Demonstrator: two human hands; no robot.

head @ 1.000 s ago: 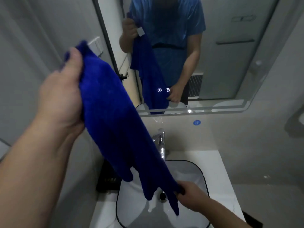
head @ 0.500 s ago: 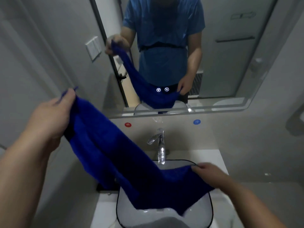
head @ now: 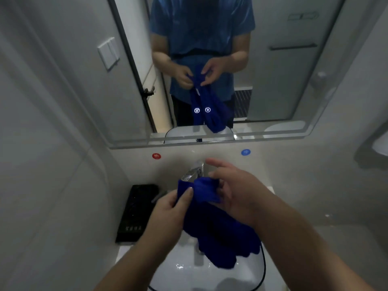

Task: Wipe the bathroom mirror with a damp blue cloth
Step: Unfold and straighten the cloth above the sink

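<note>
While both hands grasp it, left hand (head: 170,208), right hand (head: 241,194), blue cloth (head: 218,229) drooping into sink (head: 189,271)

Deep blue cloth over a white basin, all else grey.

The cloth (head: 212,219) I hold is a plain, saturated royal blue with no pattern. The sink (head: 210,274) is glossy white with a thin black rim. A black tray (head: 136,213) sits on the white counter. On the pale grey wall are a red dot (head: 156,156) and a blue dot (head: 245,152). In the mirror (head: 294,85) my shirt shows mid-blue, two small white icons glowing.
</note>
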